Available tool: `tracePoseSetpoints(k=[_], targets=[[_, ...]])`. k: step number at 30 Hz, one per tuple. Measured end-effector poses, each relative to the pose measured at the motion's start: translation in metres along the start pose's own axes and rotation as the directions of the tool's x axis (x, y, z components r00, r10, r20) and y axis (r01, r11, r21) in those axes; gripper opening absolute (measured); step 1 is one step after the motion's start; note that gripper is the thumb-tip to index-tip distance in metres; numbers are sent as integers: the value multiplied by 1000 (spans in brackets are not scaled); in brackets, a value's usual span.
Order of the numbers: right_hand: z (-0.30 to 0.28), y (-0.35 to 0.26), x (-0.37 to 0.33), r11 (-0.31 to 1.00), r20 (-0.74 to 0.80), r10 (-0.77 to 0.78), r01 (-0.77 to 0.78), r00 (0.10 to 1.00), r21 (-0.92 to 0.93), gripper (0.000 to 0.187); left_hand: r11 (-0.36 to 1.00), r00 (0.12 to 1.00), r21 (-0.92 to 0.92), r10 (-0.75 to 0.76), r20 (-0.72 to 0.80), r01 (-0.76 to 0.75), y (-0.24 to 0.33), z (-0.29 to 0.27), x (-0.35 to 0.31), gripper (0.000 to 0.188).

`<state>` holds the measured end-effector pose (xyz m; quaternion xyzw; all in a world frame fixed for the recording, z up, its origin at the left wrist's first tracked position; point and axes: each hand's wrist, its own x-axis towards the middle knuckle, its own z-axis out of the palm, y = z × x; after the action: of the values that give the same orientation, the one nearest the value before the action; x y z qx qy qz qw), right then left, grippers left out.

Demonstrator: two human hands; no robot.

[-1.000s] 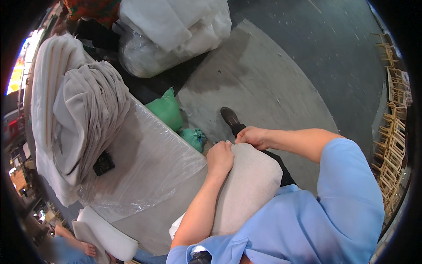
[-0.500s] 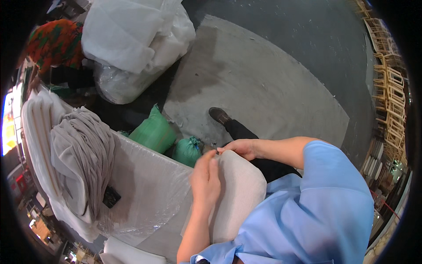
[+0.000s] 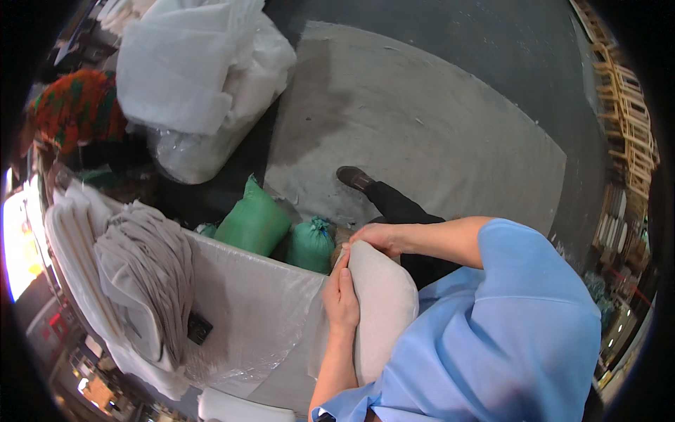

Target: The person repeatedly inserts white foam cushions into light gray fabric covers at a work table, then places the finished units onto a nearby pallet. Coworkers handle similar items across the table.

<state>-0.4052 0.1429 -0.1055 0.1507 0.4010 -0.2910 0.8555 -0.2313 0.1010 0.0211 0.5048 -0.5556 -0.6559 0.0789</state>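
A light grey fabric-covered cushion (image 3: 383, 299) leans against my body, its narrow corner pointing away from me. My right hand (image 3: 378, 238) closes on that far corner, fingers bent over the fabric. Along the cushion's left side lies my left hand (image 3: 340, 295), its fingertips pressed to the edge close to my right fingertips. What the fingertips pinch there is too small to make out. Left of my hands is a table (image 3: 246, 302) under clear plastic film. On it rest a heap of grey fabric covers (image 3: 148, 271) and a small black object (image 3: 199, 328).
Green sacks (image 3: 254, 218) stand on the floor beyond the table. Behind them is a large plastic-wrapped white bundle (image 3: 176, 77). A person in an orange patterned top (image 3: 81, 109) bends at the far left. Wooden chair frames (image 3: 626, 119) line the right side.
My left hand has come in against the cushion's side, its fingertips now at the corner by my right hand. The view has shifted slightly.
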Motion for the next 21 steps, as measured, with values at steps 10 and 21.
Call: tracePoseSetpoints(k=[10, 21], targets=[[38, -22, -52, 703, 154, -699, 711, 698, -34, 58, 1000, 1000, 22, -7, -25, 7, -2, -2, -1, 44], [43, -5, -3, 836, 138, -537, 503, 832, 217, 70, 960, 984, -277, -79, -162, 32, -12, 2, 0, 55]])
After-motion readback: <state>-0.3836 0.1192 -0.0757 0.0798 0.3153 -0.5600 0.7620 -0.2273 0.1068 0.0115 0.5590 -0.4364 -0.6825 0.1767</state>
